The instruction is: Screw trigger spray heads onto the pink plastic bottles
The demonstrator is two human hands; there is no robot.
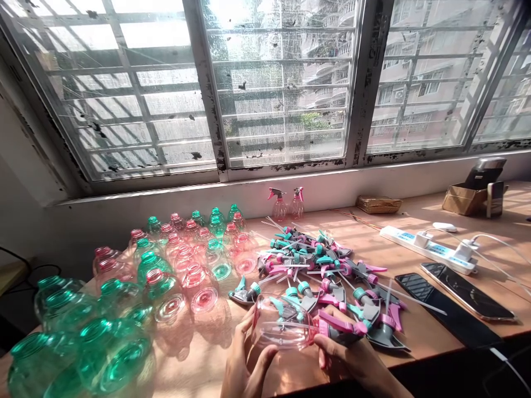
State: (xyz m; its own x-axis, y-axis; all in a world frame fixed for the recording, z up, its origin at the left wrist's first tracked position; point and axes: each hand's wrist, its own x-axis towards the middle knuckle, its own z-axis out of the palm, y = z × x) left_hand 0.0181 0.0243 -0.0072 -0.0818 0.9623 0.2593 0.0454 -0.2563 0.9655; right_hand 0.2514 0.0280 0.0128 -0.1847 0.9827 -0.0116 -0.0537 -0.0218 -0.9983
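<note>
My left hand wraps round a clear pink plastic bottle held on its side just above the table's near edge. My right hand grips the pink and grey trigger sprayer head that sits at the bottle's neck. Right behind them lies a heap of loose pink, teal and grey sprayer heads with thin dip tubes sticking out.
Several empty green and pink bottles crowd the left of the wooden table. Two finished spray bottles stand by the window wall. A power strip, two phones and a cardboard box lie to the right.
</note>
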